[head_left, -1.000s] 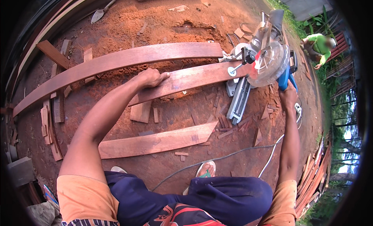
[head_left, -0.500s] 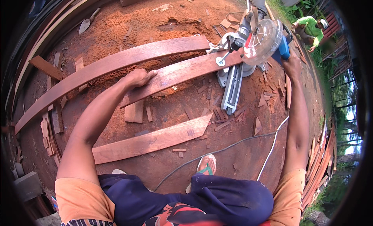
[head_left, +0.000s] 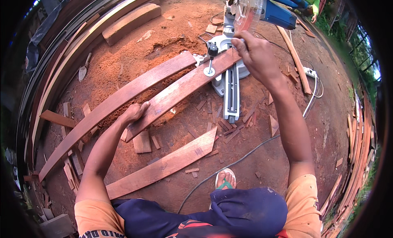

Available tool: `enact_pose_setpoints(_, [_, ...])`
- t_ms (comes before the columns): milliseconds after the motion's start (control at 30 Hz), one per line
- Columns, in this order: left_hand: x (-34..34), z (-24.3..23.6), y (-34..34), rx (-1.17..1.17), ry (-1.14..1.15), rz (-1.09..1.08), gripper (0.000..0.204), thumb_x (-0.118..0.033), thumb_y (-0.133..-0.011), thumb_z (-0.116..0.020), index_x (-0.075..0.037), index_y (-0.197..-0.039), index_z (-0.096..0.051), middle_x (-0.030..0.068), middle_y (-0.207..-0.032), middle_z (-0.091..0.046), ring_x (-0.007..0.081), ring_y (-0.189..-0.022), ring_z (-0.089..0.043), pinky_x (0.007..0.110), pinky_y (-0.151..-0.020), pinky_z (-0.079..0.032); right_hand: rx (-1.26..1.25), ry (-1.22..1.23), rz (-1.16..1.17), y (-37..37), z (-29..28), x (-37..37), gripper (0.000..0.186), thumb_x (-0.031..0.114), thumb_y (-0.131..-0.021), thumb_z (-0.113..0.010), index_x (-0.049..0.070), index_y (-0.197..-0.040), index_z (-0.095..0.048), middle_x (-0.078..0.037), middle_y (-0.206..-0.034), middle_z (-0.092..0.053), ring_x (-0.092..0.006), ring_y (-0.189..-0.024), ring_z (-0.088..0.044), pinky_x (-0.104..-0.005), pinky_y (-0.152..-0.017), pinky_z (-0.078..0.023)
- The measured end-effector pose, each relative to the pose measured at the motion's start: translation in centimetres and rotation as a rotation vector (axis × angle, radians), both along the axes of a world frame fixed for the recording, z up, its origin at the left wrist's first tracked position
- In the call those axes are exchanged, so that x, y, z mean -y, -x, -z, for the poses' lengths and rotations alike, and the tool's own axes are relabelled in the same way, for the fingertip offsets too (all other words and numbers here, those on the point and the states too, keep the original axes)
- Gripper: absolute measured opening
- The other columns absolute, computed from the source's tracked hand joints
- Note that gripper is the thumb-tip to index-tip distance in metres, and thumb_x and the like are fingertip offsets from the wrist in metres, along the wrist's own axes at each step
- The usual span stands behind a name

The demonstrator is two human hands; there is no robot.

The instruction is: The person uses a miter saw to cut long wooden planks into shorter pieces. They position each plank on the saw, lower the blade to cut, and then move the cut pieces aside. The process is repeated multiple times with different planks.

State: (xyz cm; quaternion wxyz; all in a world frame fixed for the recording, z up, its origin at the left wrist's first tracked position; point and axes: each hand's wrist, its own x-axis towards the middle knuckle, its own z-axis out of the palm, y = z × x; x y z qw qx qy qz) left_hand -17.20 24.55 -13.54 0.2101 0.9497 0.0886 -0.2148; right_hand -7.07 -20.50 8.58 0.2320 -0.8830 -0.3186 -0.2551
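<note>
A reddish-brown wooden board (head_left: 176,90) lies across the base of a mitre saw (head_left: 279,14), under a clamp (head_left: 212,52) with a round foot. My left hand (head_left: 135,113) is closed around the board's near left end, its thumb on top. At the saw end my right hand (head_left: 258,54) is bent over the board's tip with its fingers drawn together; what they grip, if anything, is hidden. Above that hand are the clear blade guard (head_left: 249,11) and the saw's blue body. The slotted saw arm (head_left: 231,95) points toward me.
Behind the board rests a long curved plank (head_left: 118,97). A pointed plank (head_left: 163,164) lies nearer my feet, among scattered offcuts and sawdust. A dark cable (head_left: 213,174) crosses the ground. A trowel (head_left: 83,70) lies far left; another person's green sleeve (head_left: 311,1) shows far right.
My right hand has left the saw's blue handle and come left to the board's end. The saw head looks raised off the board. My left hand keeps its hold; the view has shifted.
</note>
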Motion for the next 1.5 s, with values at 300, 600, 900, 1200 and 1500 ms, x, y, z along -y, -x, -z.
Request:
enact_pose_setpoints(300, [0.1,-0.5,0.0,-0.046,0.002,-0.043,0.081,-0.067,-0.104,-0.038,0.006,-0.091,-0.072,0.0277,-0.089,-0.071,0.0402,-0.093,-0.069,0.048,-0.089,-0.050,-0.553,0.539,0.309,-8.9,6.3,-9.0,0.069,0.069,-0.100,-0.047,0.009,-0.112,-0.079,-0.014,-0.110,-0.077,-0.0278,-0.109,-0.074,-0.0424,-0.088,-0.059])
enact_pose_setpoints(600, [0.5,-1.2,0.2,-0.092,0.038,-0.026,0.078,-0.063,-0.105,-0.039,0.006,-0.097,-0.073,0.0238,-0.090,-0.072,0.0345,-0.091,-0.070,0.046,-0.087,-0.051,-0.468,0.510,0.183,-10.2,7.2,-7.5,0.043,0.040,-0.096,-0.056,0.005,-0.105,-0.079,-0.020,-0.107,-0.076,-0.0357,-0.104,-0.074,-0.0491,-0.092,-0.057])
enact_pose_setpoints(900, [0.5,-0.6,0.4,-0.010,0.087,0.029,0.092,-0.080,-0.089,-0.053,0.007,-0.112,-0.071,0.0303,-0.108,-0.072,0.0418,-0.107,-0.070,0.047,-0.096,-0.053,-0.853,0.416,0.339,-12.3,7.0,-7.9,0.080,0.071,-0.095,-0.053,-0.005,-0.080,-0.074,-0.014,-0.066,-0.062,-0.0287,-0.066,-0.064,-0.0468,-0.066,-0.051])
enact_pose_setpoints(1200, [1.6,-0.2,3.3,0.155,0.000,0.189,0.130,-0.076,-0.042,-0.092,-0.001,-0.136,-0.044,0.0268,-0.126,-0.061,0.0410,-0.114,-0.067,0.049,-0.092,-0.057,-0.860,0.504,0.052,-16.6,7.9,-5.0,0.042,0.035,-0.093,-0.060,-0.002,-0.078,-0.070,-0.002,-0.057,-0.053,-0.0133,-0.044,-0.051,-0.0332,-0.041,-0.038])
enact_pose_setpoints(1500, [4.0,3.2,1.2,0.090,-0.136,0.145,0.139,-0.059,-0.051,-0.097,-0.004,-0.160,-0.030,0.0248,-0.141,-0.055,0.0419,-0.123,-0.060,0.057,-0.097,-0.046,-0.067,1.240,-0.579,-20.5,6.9,-3.3,0.044,0.043,-0.099,-0.064,0.003,-0.119,-0.064,-0.019,-0.086,-0.072,-0.0391,-0.082,-0.070,-0.0523,-0.074,-0.054])
